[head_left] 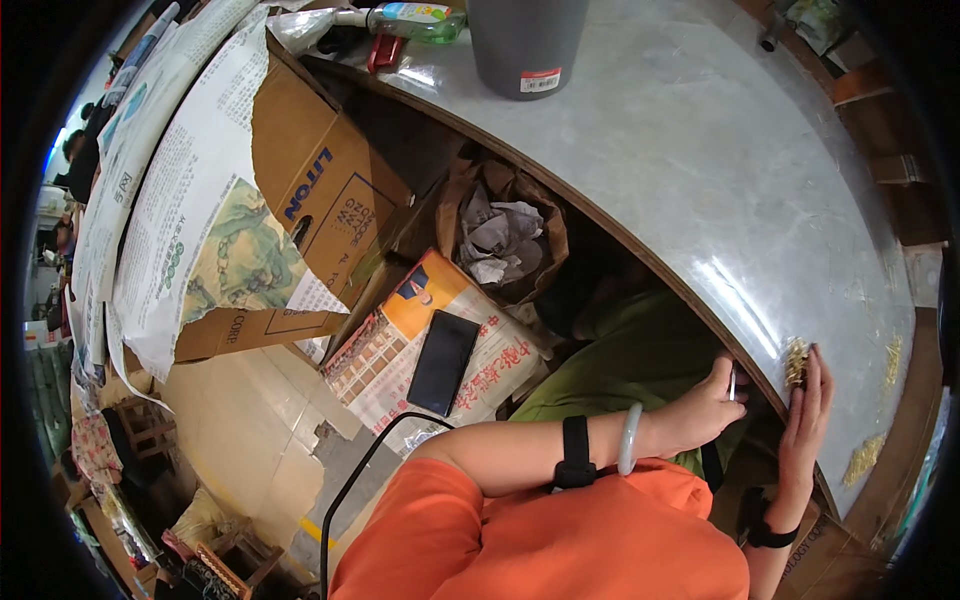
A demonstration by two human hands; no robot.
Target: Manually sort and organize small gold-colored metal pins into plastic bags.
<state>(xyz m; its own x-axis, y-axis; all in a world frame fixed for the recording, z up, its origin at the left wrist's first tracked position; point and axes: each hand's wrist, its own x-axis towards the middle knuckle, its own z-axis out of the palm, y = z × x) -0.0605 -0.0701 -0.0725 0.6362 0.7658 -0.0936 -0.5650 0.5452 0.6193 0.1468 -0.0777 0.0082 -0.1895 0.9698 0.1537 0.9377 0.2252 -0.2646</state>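
Observation:
My left hand [700, 408] is closed at the table's edge, around a thin silvery tool [732, 384]. Most of that tool is hidden by the fingers, so I cannot tell its exact kind. My right hand [808, 405] lies at the table edge with its fingers stretched out together. Against those fingers sits a small heap of gold-coloured little pieces [796, 362]; they are too small to name. Farther right on the grey tabletop [690, 150] lie two more gold-coloured clusters, one long and thin [893, 360] and one nearer the corner [863, 460].
A grey bin [527, 45] stands at the table's far side, beside a bottle of green liquid [425, 22] and a red object [384, 52]. Left of the table are a cardboard box [330, 190], a paper bag of crumpled paper [545, 215], and a black phone [443, 362] on a printed package [495, 365].

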